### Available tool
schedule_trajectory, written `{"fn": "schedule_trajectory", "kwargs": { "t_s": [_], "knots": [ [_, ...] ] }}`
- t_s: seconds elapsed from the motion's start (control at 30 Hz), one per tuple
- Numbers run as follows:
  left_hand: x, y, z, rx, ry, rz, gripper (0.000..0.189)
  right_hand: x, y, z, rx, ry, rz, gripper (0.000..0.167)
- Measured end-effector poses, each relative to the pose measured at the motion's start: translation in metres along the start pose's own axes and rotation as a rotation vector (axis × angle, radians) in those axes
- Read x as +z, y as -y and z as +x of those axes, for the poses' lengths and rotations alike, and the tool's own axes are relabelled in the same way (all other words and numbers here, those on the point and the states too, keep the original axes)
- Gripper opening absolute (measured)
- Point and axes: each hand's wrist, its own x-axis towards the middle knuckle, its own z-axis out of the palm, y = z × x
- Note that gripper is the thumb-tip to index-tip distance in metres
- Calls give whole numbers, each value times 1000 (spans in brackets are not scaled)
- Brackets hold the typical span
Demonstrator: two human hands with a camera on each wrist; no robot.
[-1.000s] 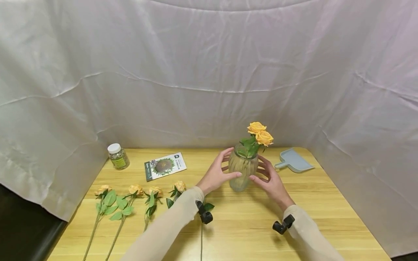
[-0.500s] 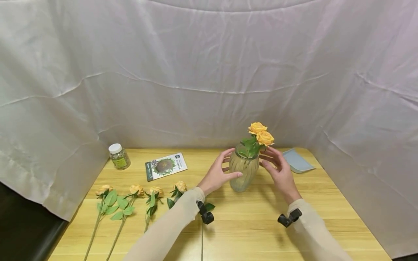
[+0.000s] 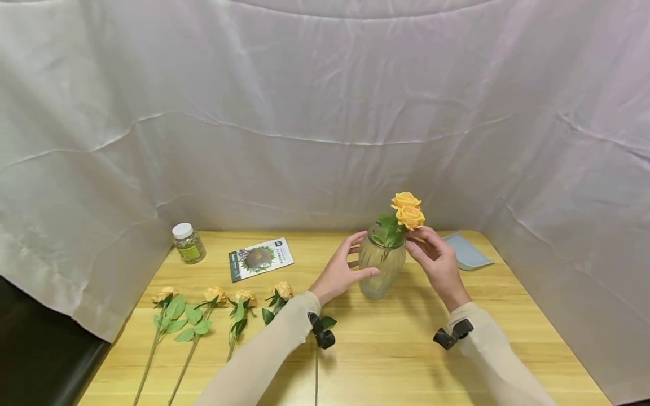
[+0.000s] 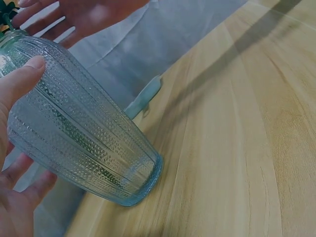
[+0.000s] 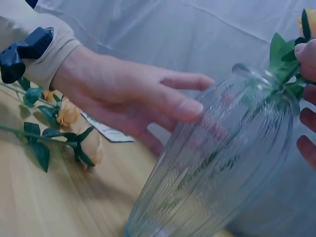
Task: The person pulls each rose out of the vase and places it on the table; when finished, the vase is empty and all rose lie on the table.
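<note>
A ribbed clear glass vase [image 3: 382,270] stands on the table and holds two yellow roses [image 3: 409,216] with green leaves. My left hand [image 3: 339,272] is curled round the vase's left side, thumb in front and fingers behind. The left wrist view shows that thumb on the textured glass [image 4: 84,128]. At the rim's right side, my right hand [image 3: 440,269] pinches the nearer rose just below its bloom. In the right wrist view its thumb [image 5: 307,55] lies against the leaves [image 5: 282,54]; the exact grip on the stem is partly hidden.
Several yellow roses [image 3: 215,295] lie on the wooden table at the left, one partly under my left forearm. Behind them are a seed packet [image 3: 260,259] and a white-capped jar [image 3: 189,245]. A grey-blue dustpan [image 3: 468,252] lies behind my right hand. Grey cloth walls surround the table.
My right hand has left the vase's side and moved up and right to the blooms. The nearer rose has shifted slightly left. My left hand stays on the vase.
</note>
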Motion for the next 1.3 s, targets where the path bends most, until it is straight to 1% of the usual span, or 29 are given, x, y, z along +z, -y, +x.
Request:
{"fn": "schedule_trajectory", "kwargs": {
  "t_s": [0.2, 0.27, 0.37, 0.53, 0.6, 0.67, 0.83, 0.93, 1.03, 1.13, 1.3],
  "knots": [
    [1, -1, -1, -3, -6, -3, 92, 4, 8, 6, 5, 7, -56, 33],
    [1, -2, -1, -5, -4, -6, 92, 5, 8, 8, 2, 8, -51, 35],
    [1, -2, -1, -6, -4, -15, 91, 6, 8, 7, -23, 9, -31, 32],
    [1, -3, 0, -10, -9, -7, 91, 9, 6, 4, -82, 44, -17, 13],
    [1, -3, 0, -13, -11, -3, 91, 10, 6, 4, -96, 68, -40, 12],
    [1, -2, 0, -12, -9, -4, 91, 11, 6, 4, -91, 91, -79, 16],
    [1, -2, -1, -12, -2, -2, 91, 14, 8, 4, -38, 137, -185, 23],
    [1, -2, -1, -13, -3, 1, 91, 15, 9, 6, -29, 145, -211, 26],
    [2, -1, 0, -5, -6, -2, 91, 17, 12, 9, -44, 133, -226, 27],
    [2, -1, 0, 0, -9, -5, 91, 16, 14, 12, -71, 87, -198, 28],
    [2, 0, 0, -5, -10, -5, 92, 14, 19, 20, -149, 21, -143, 28]
  ]
}}
